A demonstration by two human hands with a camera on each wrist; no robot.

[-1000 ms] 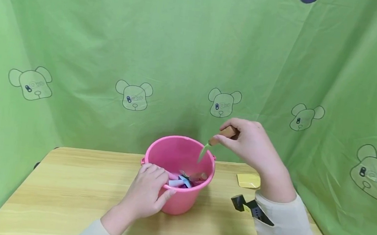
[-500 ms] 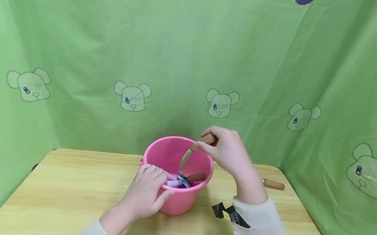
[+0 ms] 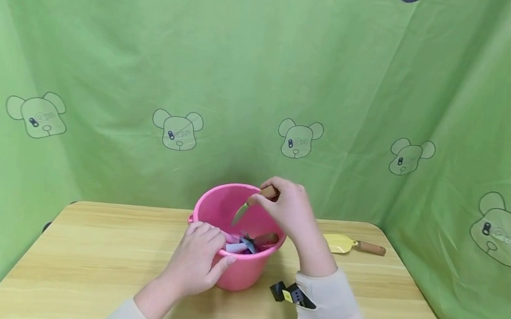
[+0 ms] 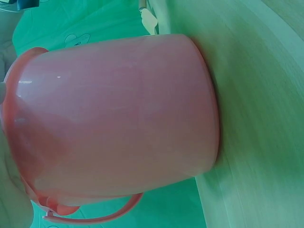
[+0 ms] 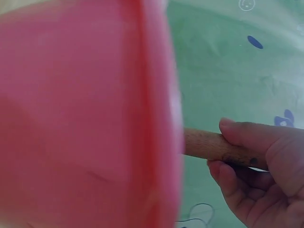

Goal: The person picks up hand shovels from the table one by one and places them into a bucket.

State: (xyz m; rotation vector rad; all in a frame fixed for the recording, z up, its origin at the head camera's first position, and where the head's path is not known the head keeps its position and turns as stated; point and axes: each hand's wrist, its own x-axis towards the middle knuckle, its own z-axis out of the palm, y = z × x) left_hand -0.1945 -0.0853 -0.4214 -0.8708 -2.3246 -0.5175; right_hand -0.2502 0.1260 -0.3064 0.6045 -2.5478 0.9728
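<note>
A pink bucket (image 3: 239, 276) stands upright on the table. My left hand (image 3: 196, 257) grips its near left rim, fingers over the edge and thumb against the outside. My right hand (image 3: 291, 209) pinches the wooden handle (image 5: 204, 145) of a small garden tool (image 3: 241, 213) with a narrow green blade. The blade points down and left inside the bucket's opening, above the things in it. Inside lie a light blue handle (image 3: 237, 248), a wooden handle (image 3: 267, 239) and other pieces too jumbled to tell apart. In the right wrist view the bucket wall hides the green blade.
A yellow trowel (image 3: 341, 244) with a wooden handle lies on the wooden table (image 3: 100, 257), right of the bucket. Green cloth (image 3: 245, 75) hangs behind and at the sides. In the left wrist view the bucket's bail handle (image 4: 114, 213) hangs down.
My right hand has moved left and down with the green tool, from beside the bucket's right rim to over its opening. The yellow trowel has come into fuller view. My left hand stays put.
</note>
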